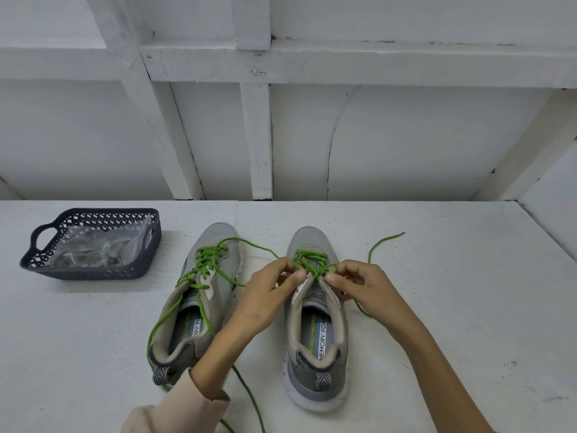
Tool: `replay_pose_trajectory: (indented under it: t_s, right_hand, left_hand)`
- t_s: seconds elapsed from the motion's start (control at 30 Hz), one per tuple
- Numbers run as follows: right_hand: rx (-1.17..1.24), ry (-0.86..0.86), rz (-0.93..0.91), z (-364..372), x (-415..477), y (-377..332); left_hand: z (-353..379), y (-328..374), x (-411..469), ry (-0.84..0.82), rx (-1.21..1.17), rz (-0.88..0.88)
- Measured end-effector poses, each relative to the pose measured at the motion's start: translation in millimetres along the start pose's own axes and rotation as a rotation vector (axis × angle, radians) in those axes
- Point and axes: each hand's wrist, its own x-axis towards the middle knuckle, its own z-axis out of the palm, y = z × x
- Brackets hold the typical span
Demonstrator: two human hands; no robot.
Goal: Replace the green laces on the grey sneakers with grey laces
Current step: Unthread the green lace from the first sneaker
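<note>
**Ana:** Green laces (310, 259) crossed through right sneaker (315, 335), near middle of table (452, 323). Toe toward 12 o'clock, heel toward 6.

**Ben:** And the other shoe?

**Ana:** Left sneaker (199, 310) just beside it, on 9 o'clock side. Own green lace (204, 264) untied there, long ends trailing toward 6 o'clock.

**Ben:** And both grips?

**Ana:** Left grip (268, 295) pinching the lace by the tongue, fingers curled. Right grip (365, 285) pinching same lace from 3 o'clock side. Both holding lace, not shoe.

**Ben:** Hard to pull out?

**Ana:** Probably not. Soft, thin, light, bendy like string. Maybe a bit rough, so likely to drag in the little holes. Best to take hold close to a hole and tug out one small loop. Then next crossing, bit by bit, from tongue end toward toe.

**Ben:** Any sliding?

**Ana:** Maybe. Looks like a light shoe with a soft mesh top. Worth pressing down on its side while pulling.

**Ben:** Grey laces?

**Ana:** Cannot tell. Dark basket (90, 273) out at 9 o'clock, well apart from both shoes, with clear bag (103, 248) inside. Maybe in there, but too blurry to say.
</note>
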Motion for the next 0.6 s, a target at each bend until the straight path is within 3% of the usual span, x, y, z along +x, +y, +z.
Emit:
replay_pose_trajectory:
  t_s: [0.17, 0.33, 0.43, 0.53, 0.6]
  right_hand:
    - [0.208, 0.14, 0.055, 2.0, -0.3, 1.9]
    - [0.095, 0.046, 0.028, 2.8, -1.9, 2.1]
    - [0.12, 0.079, 0.009, 3.6, -0.4, 2.3]
    - [0.25, 0.195, 0.049, 2.0, -1.8, 3.3]
    - [0.229, 0.195, 0.054, 2.3, -3.3, 4.6]
  left_hand:
    - [-0.1, 0.9, 0.9, 0.179, -0.374, -0.09]
    - [4.4, -5.6, -2.3, 0.051, -0.193, 0.013]
    - [7.2, -4.7, -0.8, 0.124, -0.189, 0.062]
    - [6.8, -3.0, 0.0, 0.27, -0.306, 0.006]
    - [7.3, -0.8, -1.5, 0.258, -0.274, 0.01]
